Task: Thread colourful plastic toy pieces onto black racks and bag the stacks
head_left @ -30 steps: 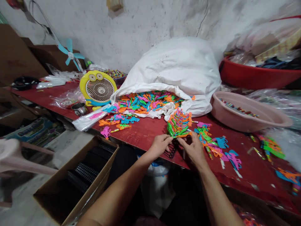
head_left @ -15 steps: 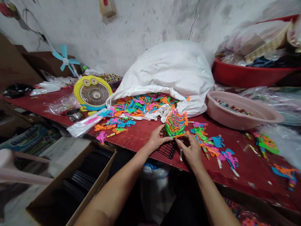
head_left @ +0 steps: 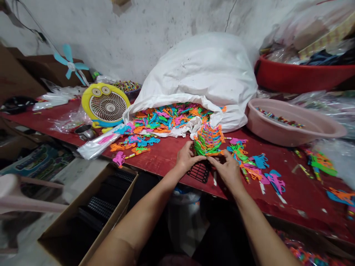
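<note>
Between my two hands stands a row of small colourful plastic pieces [head_left: 209, 138], packed close together on a black plastic rack [head_left: 199, 172]. My left hand [head_left: 186, 158] is closed at the row's left front corner, thumb along the near edge. At the right front corner my right hand [head_left: 226, 165] pinches the nearest piece, an orange one. The rack's bare near part shows below my hands. Just behind the row, a white sack [head_left: 199, 74] lies with its mouth toward me, full of similar loose pieces [head_left: 169, 117].
Loose pieces lie left [head_left: 135, 142] and right [head_left: 252, 166] on the red table [head_left: 166, 155]. A pink basin [head_left: 294, 125], a yellow fan [head_left: 107, 105] and a red tub [head_left: 302, 75] stand further back. A cardboard box [head_left: 122, 207] with black racks sits below left.
The view has shifted slightly. The orange piece at the front, earlier tilted out from the row, now sits closer against it, and both hands remain at the near corners.
</note>
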Motion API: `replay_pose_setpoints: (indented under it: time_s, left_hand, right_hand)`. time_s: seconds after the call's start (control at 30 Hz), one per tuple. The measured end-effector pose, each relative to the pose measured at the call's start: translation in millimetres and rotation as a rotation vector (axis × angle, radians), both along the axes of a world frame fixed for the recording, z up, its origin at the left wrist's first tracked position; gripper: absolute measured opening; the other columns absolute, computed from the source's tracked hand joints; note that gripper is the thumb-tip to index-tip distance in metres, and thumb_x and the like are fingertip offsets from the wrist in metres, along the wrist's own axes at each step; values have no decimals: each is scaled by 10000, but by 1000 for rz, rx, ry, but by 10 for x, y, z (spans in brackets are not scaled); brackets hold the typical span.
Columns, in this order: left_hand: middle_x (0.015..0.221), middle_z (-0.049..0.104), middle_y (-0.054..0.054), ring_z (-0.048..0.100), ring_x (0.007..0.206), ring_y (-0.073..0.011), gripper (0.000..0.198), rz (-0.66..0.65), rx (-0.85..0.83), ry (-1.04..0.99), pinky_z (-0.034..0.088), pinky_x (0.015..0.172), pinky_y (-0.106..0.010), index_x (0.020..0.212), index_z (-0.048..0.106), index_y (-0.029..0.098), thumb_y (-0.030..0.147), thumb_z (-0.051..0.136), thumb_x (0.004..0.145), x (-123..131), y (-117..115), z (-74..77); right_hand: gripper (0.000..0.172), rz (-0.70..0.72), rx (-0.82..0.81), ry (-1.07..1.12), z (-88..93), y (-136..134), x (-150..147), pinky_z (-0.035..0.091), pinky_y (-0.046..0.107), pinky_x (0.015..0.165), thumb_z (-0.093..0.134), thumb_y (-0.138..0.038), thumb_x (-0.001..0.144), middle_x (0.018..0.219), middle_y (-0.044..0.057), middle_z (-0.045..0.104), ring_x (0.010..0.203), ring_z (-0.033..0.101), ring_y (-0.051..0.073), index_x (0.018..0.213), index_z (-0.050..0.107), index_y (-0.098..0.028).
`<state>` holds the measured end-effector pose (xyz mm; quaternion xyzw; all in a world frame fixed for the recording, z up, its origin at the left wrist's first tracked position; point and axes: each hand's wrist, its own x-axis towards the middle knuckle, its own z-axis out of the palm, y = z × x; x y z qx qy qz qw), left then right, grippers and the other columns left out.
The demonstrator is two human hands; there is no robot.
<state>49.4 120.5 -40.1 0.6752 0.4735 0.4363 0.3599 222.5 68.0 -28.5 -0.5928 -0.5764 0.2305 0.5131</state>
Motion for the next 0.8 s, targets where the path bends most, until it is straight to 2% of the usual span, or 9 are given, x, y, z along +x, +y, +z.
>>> replay_pose_setpoints:
  time_s: [0.13,0.27,0.43,0.57,0.67,0.8]
  left_hand:
    - [751,590,52,513,611,-99,707,20,-10,32,377,546,-197,1127,538,196,558,834,596,29,21,-8]
    - [665,527,76,427,539,-83,683,-35,-34,-67,315,493,-198,1023,543,181,534,872,539,34,51,31]
    - [708,559,53,487,638,-111,608,-73,13,-126,368,565,-209,908,555,171,458,906,502,5,93,112]
    - [729,585,42,519,696,-132,586,-81,45,-61,388,599,-215,930,583,165,475,885,536,-7,131,132]
    - [738,603,36,532,701,-137,603,-66,51,-81,400,603,-217,969,594,162,482,881,545,10,124,118]
    - [768,631,17,553,707,-145,609,-18,47,-118,416,599,-220,924,595,156,492,895,515,30,109,87]
  right_hand:
    - [351,-26,80,-90,-5,-28,-13,484,307,699,680,-528,783,836,26,646,750,598,179,911,599,-211]
    - [433,25,57,31,-29,-6,43,495,292,669,677,-542,781,897,35,672,709,604,161,1045,593,-209]
    - [402,91,2,77,-33,116,161,470,261,611,728,-547,731,775,12,662,643,582,141,876,601,-194]
    - [385,118,-8,25,30,163,187,461,254,598,720,-543,738,761,16,674,639,583,141,849,611,-191]
    - [368,100,3,-63,72,149,182,458,256,608,697,-543,764,747,12,670,651,589,147,846,621,-192]
    - [372,74,-5,-92,75,128,173,453,251,610,680,-546,784,765,11,668,655,586,144,866,614,-189]
